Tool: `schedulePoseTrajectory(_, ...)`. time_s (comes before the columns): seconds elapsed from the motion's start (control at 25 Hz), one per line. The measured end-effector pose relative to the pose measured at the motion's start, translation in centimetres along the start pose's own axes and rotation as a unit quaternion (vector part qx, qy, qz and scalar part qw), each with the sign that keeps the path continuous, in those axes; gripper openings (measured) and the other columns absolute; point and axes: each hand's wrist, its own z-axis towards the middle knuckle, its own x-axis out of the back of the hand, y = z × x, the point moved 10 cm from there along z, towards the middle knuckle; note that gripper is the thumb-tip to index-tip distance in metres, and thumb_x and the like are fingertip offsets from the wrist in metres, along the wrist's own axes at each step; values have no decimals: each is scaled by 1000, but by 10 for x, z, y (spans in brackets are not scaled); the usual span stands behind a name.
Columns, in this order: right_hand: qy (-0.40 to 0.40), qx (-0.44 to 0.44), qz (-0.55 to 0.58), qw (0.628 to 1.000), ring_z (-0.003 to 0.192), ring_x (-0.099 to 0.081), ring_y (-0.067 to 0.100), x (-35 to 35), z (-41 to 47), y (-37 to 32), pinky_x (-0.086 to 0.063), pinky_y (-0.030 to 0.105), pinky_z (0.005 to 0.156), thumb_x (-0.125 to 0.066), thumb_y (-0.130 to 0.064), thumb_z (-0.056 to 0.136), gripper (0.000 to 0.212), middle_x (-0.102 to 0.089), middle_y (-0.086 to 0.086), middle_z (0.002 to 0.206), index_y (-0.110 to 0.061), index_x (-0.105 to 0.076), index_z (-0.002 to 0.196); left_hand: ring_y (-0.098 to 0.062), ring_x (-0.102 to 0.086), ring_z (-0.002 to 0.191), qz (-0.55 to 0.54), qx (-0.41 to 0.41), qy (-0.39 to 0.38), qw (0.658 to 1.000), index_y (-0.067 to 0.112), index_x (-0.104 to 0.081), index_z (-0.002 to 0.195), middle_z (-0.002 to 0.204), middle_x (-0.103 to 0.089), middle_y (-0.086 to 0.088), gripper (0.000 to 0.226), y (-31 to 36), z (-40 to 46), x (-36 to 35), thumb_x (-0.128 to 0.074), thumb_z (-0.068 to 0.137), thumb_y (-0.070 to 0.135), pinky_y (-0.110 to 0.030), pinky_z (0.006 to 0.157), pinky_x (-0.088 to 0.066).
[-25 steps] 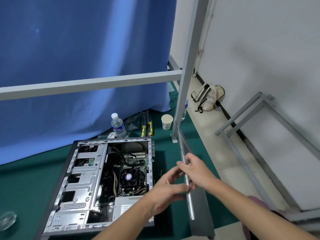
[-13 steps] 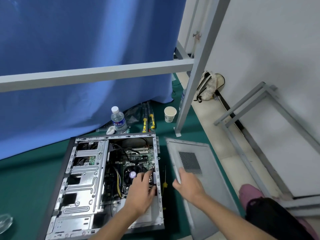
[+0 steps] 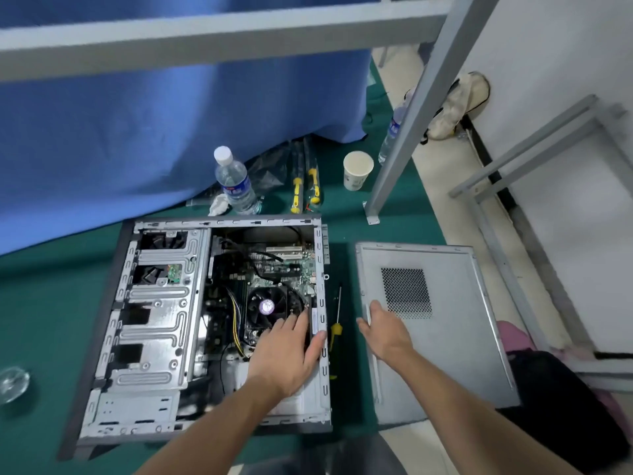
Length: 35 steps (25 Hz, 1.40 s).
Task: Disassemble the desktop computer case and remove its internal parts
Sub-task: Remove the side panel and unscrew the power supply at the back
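Note:
The open desktop case (image 3: 150,323) lies on its side on the green mat, showing its drive cage, motherboard and black CPU fan (image 3: 267,306). My left hand (image 3: 286,354) rests flat inside the case by the right wall, fingers over the fan's near edge and thumb on the wall's rim. The grey side panel (image 3: 455,337) with a mesh vent lies flat to the right of the case. My right hand (image 3: 383,332) rests on its left edge, fingers straight. A yellow-handled screwdriver (image 3: 336,323) lies between case and panel.
Behind the case stand a water bottle (image 3: 234,183), two yellow-handled tools (image 3: 305,186) and a paper cup (image 3: 357,170). A grey metal frame post (image 3: 407,132) stands at right rear, more frame pieces (image 3: 513,166) along the wall. A glass dish (image 3: 12,383) lies far left. A bag (image 3: 452,108) lies by the wall.
The side panel went from held upright in both hands to lying flat on the floor right of the case. My left hand moved into the case; my right stays on the panel's edge.

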Motion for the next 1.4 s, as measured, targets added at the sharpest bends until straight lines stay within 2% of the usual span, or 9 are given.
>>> schedulePoseTrajectory(0.2, -23, -6, 18, 1000, 67, -53, 19, -36, 16, 4, -38, 33, 56, -43, -34, 103, 19, -52, -2, 74, -16, -39, 101, -25, -55, 116, -1, 8, 17, 1000, 17, -36, 147, 126, -62, -1, 79, -4, 1, -4, 2, 96, 65, -38, 95, -47)
schedulePoseTrajectory(0.32, -35, 3, 14, 999, 68, -52, 18, -56, 12, 7, -38, 31, 59, -42, -20, 103, 5, -55, 1, 86, -17, -38, 106, -30, -54, 123, 0, 14, 12, 1000, 16, -35, 149, 129, -63, -3, 78, -4, 1, -7, -1, 98, 64, -39, 102, -44)
schedulePoseTrajectory(0.44, -43, 26, 5, 999, 65, -51, 15, -66, 6, -5, -39, 29, 57, -43, -7, 97, 17, -56, 1, 86, -19, -35, 105, -28, -57, 120, 6, 14, 20, 1000, 15, -37, 148, 125, -65, -3, 78, -4, 0, -5, -2, 98, 64, -38, 101, -44)
schedulePoseTrajectory(0.6, -41, 45, 25, 998, 73, -54, 19, -64, 7, -25, -44, 29, 65, -49, -10, 98, 22, -60, 4, 102, -17, -39, 116, -28, -56, 121, 11, 14, 13, 1000, 16, -36, 148, 125, -65, -3, 83, -2, 0, -4, 3, 95, 66, -38, 101, -44)
schedulePoseTrajectory(0.84, 13, 11, 80, 997, 82, -58, 19, -53, -6, -26, -46, 30, 68, -46, -23, 102, 8, -59, 1, 97, -17, -45, 107, -25, -59, 107, 17, 12, 23, 1000, 16, -40, 144, 111, -67, 1, 83, 0, 0, 2, 4, 94, 66, -37, 82, -48)
schedulePoseTrajectory(1.0, -4, 10, 55, 998, 97, -62, 20, -61, -8, -33, -51, 28, 83, -47, -6, 100, 19, -64, 6, 109, -10, -57, 115, -26, -58, 111, 20, 18, 17, 1000, 18, -40, 143, 112, -67, 1, 81, -1, 0, 0, 3, 94, 66, -38, 83, -48)
schedulePoseTrajectory(1.12, -5, -25, 125, 992, 83, -59, 17, -58, -13, -22, -50, 27, 71, -53, -15, 98, 9, -62, 2, 96, -10, -59, 103, -25, -59, 106, 13, 16, 21, 1000, 17, -42, 142, 109, -68, 2, 80, 1, 0, 2, 1, 94, 65, -37, 83, -47)
schedulePoseTrajectory(1.24, -4, -45, 219, 975, 68, -52, 11, -57, -17, -10, -35, 17, 50, -53, -25, 97, 12, -56, 0, 86, -14, -52, 98, -27, -60, 110, 10, 18, 14, 1000, 16, -42, 143, 108, -69, 1, 82, 0, 0, 2, 1, 94, 65, -39, 87, -49)
schedulePoseTrajectory(1.4, -55, -91, 404, 909, 64, -49, 15, -64, -13, -9, -41, 27, 53, -51, -14, 92, 15, -50, 3, 82, -15, -41, 103, -25, -60, 101, 16, 17, 23, 999, 19, -43, 141, 98, -69, 3, 78, 2, -1, 4, 0, 94, 65, -37, 77, -49)
